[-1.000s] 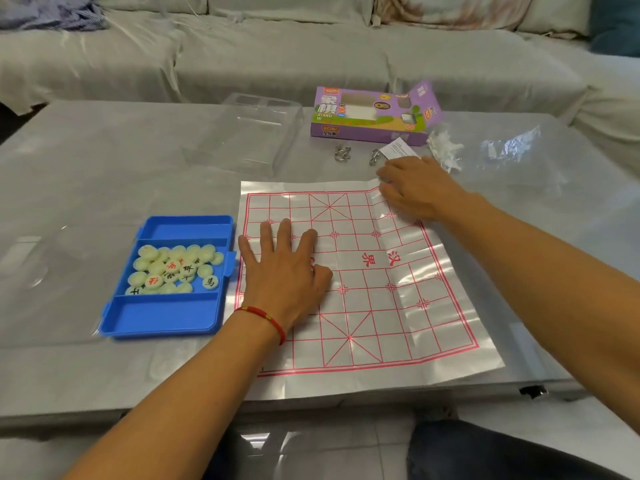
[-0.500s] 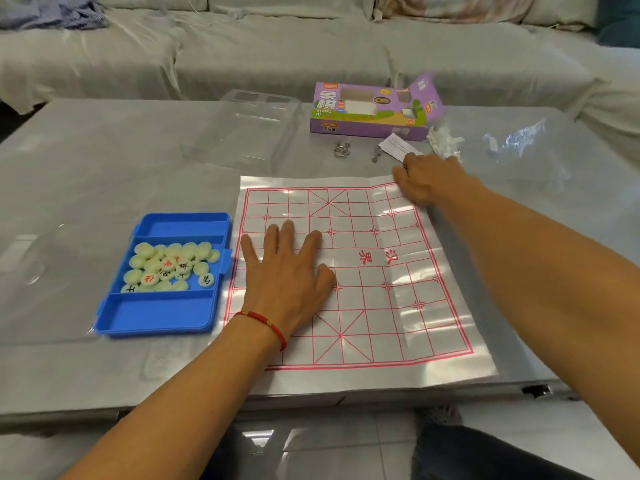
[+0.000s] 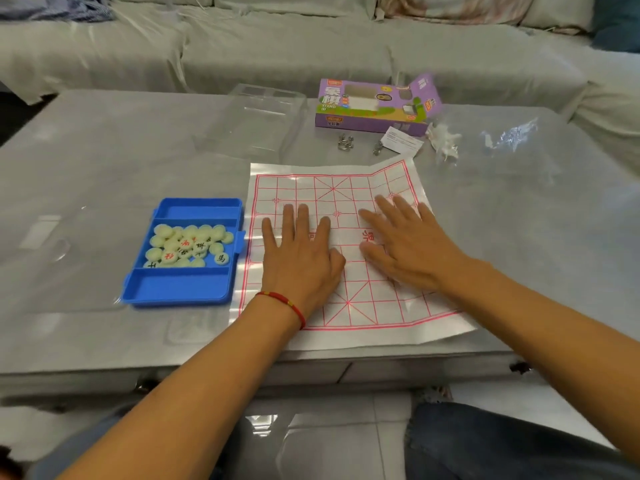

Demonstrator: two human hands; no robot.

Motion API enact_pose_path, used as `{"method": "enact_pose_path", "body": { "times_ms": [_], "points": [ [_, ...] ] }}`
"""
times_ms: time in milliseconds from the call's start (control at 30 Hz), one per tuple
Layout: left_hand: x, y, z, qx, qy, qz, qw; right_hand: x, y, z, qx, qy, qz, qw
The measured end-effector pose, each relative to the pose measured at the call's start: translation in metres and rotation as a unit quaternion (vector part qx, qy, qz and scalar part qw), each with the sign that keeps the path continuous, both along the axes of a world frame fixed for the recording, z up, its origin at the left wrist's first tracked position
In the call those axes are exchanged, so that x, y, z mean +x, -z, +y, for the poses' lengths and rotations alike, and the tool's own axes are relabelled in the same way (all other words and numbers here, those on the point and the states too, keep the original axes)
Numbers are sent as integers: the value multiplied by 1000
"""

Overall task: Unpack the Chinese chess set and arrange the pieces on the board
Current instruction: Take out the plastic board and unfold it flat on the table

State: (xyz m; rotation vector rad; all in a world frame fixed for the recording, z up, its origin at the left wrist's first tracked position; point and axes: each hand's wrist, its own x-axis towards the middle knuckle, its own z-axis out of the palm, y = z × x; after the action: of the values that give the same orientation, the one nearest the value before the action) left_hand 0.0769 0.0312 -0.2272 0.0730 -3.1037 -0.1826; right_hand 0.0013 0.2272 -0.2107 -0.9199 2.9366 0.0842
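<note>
1. On the grey table (image 3: 104, 161), head view: paper board (image 3: 349, 188) with a red grid lies flat near the front edge; its far right corner curls upward.
2. Left hand (image 3: 299, 258), fingers straight and spread, presses palm-down on the board's left half; a red bracelet (image 3: 285, 303) circles the wrist.
3. Right hand (image 3: 405, 242), likewise flat and spread, presses on the right half.
4. Blue tray (image 3: 180, 292), just left of the board, holds pale round pieces (image 3: 188, 245) in its middle compartment.
5. Beyond the board: purple box (image 3: 374, 105), clear lid (image 3: 252, 123), folded leaflet (image 3: 401, 140).
</note>
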Motion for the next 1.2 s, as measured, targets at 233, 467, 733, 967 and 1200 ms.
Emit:
{"method": "enact_pose_path", "body": {
  "times_ms": [233, 467, 733, 967, 1200],
  "points": [
    [7, 19, -6, 1, 9, -23, 1000, 6, 30, 14, -48, 59, -45, 996],
    [6, 13, -6, 17, 11, -43, 999, -1, 15, 7, -31, 53, -13, 998],
    [-2, 4, -8, 32, -2, -15, 999, -38, 32, -11, -41, 119, -35, 991],
    [2, 11, -9, 40, -4, 21, 999, -41, 13, -7, -67, 120, -33, 990],
    [11, -7, -9, 182, -29, 113, 976, -2, -12, -5, -73, 68, -13, 995]
  ]
}}
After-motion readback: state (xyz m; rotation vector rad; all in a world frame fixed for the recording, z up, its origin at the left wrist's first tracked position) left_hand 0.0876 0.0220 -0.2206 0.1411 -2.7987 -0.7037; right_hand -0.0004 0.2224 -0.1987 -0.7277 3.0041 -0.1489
